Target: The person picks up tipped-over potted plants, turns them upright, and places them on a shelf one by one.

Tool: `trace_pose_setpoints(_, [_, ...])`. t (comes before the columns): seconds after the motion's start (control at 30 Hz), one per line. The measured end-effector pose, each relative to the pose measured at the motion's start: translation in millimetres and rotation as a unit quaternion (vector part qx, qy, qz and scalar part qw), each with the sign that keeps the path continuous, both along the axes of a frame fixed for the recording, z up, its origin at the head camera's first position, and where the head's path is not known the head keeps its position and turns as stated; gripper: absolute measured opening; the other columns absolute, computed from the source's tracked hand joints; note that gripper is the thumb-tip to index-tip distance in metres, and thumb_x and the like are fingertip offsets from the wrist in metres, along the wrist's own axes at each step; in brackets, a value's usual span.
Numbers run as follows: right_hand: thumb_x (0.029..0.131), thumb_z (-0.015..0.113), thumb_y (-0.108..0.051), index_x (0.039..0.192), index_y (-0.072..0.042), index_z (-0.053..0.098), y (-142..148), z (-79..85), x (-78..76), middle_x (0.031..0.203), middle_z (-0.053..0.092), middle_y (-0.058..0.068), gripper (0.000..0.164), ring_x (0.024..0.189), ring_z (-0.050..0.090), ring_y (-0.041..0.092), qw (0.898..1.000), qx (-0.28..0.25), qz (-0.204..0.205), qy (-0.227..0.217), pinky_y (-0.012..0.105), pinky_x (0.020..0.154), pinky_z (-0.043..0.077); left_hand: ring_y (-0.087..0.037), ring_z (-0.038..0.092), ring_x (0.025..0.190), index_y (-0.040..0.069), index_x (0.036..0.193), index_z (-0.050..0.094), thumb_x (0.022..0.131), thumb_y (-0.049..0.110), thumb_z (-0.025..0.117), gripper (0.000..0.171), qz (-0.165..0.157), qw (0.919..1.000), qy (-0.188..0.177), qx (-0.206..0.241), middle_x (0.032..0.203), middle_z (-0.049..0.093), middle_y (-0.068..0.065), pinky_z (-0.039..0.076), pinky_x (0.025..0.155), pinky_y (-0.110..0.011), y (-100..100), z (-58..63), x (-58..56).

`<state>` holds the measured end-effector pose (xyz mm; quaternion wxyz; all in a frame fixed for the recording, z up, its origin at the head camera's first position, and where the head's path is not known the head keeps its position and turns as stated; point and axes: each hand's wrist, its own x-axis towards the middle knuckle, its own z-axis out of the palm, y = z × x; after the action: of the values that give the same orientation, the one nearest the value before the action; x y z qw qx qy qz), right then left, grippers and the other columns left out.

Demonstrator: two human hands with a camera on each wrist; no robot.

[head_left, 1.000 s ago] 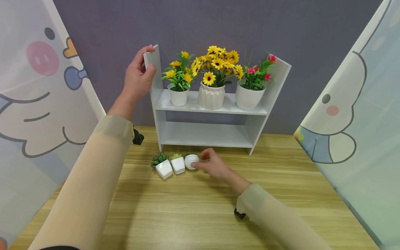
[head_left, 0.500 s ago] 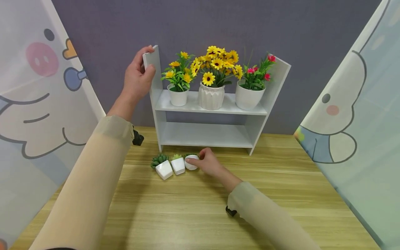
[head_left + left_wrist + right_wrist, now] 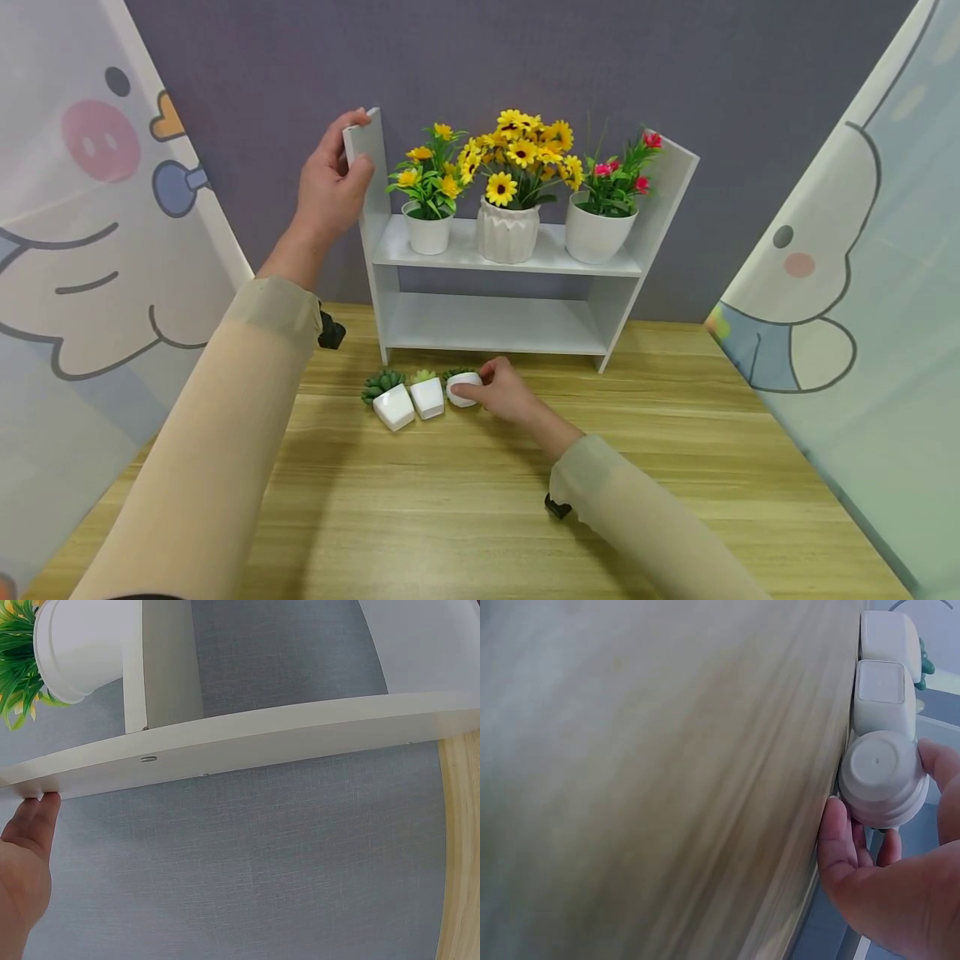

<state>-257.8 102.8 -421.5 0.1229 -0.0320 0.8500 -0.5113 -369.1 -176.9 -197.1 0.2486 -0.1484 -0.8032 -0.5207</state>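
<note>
My left hand grips the upper left side panel of a white two-tier shelf, thumb in front. In the left wrist view its fingertips touch the panel. On the table before the shelf, my right hand holds a small round white potted succulent between thumb and fingers. The right wrist view shows this pot lying on its side, base toward the camera. To its left lie two more potted succulents in angular white pots, a middle one and a left one.
Three flowerpots stand on the upper tier: a yellow-flowered one, a larger sunflower one and a red-flowered one. Below is the lower tier. Wood-grain table spreads in front, with cartoon panels at both sides.
My right hand has moved left and its fingers have closed round the round pot. That pot has turned and shifted slightly right. The left hand stays on the shelf panel.
</note>
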Motion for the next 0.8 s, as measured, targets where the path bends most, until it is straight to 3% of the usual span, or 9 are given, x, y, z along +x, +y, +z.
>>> trace_pose_setpoints(0.27, [0.093,0.088,-0.028,0.143,0.007,0.054,7.8,2.4,1.1,0.132,0.066,0.022,0.070,0.109,0.067,0.026,1.000,-0.015,0.019,-0.007,0.034,0.087,0.059,-0.026,0.051,0.154,0.038,0.161,0.048,0.109,0.031,0.048,0.053,0.003,1.0000,-0.004,-0.003,0.174,0.038,0.020,0.045,0.125,-0.053,1.3,0.8,0.8])
trace_pose_setpoints(0.47, [0.092,0.089,-0.021,0.142,0.009,0.058,17.0,2.2,2.9,0.133,0.068,0.022,0.066,0.117,0.067,0.028,0.999,-0.012,0.039,0.001,0.036,0.092,0.059,-0.027,0.053,0.153,0.037,0.161,0.048,0.109,0.031,0.048,0.053,-0.001,1.0000,0.000,-0.003,0.174,0.038,0.021,0.045,0.125,-0.053,2.8,1.6,0.3])
trace_pose_setpoints(0.8, [0.085,0.088,-0.006,0.141,0.007,0.052,29.6,-0.5,8.6,0.135,0.067,0.023,0.067,0.126,0.067,0.033,0.997,-0.026,0.078,0.002,0.040,0.105,0.059,-0.028,0.056,0.143,0.037,0.162,0.048,0.108,0.030,0.047,0.054,-0.003,1.0000,-0.004,0.008,0.172,0.046,0.004,0.050,0.120,-0.051,0.6,0.7,-0.3])
